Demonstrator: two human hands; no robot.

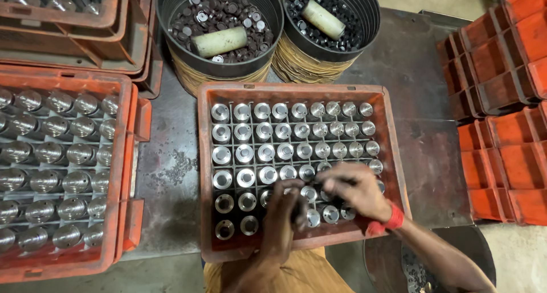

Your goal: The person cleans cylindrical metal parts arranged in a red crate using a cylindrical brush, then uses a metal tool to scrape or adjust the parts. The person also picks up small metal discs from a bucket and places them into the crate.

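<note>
here both hands [319, 199] over metal cylinders [285, 150] in orange crate [296, 92].

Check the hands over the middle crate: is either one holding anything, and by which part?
Cannot tell. Both the left hand and the right hand are down among the metal cylinders in the orange crate, but motion blur hides the fingers.

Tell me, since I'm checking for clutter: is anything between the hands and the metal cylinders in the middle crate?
Nothing visible. The left hand and right hand already rest on the metal cylinders in the lower rows of the orange crate, with no lid or cover over the grid.
</note>
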